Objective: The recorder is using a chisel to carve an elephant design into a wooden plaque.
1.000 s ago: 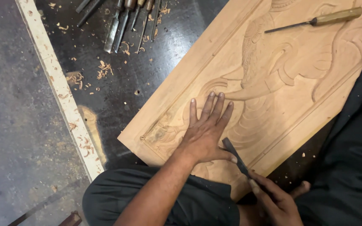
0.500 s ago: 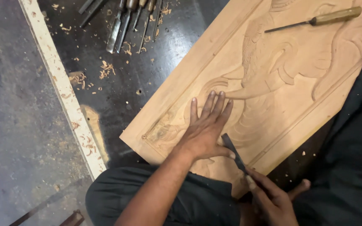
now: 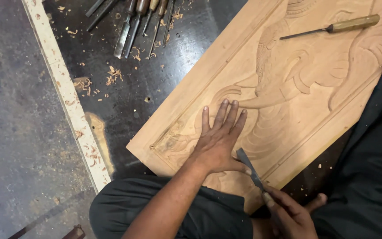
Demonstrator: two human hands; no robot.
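Observation:
A large pale wooden panel (image 3: 288,84) carved in relief with an elephant-like figure lies tilted across a dark floor. My left hand (image 3: 217,139) rests flat on it, fingers spread, near the panel's lower corner. My right hand (image 3: 288,212) grips a flat steel chisel (image 3: 249,168) by its handle end. The blade points up-left and touches the wood right beside my left thumb.
A second wooden-handled chisel (image 3: 332,28) lies on the panel at top right. Several more carving tools (image 3: 138,20) lie on the dark floor at top, among wood chips. A pale painted strip (image 3: 67,97) runs down the left. My dark-trousered legs (image 3: 368,168) border the panel.
The view has shifted slightly. Both hands stay in nearly the same place, with the chisel blade still at the wood by my left thumb.

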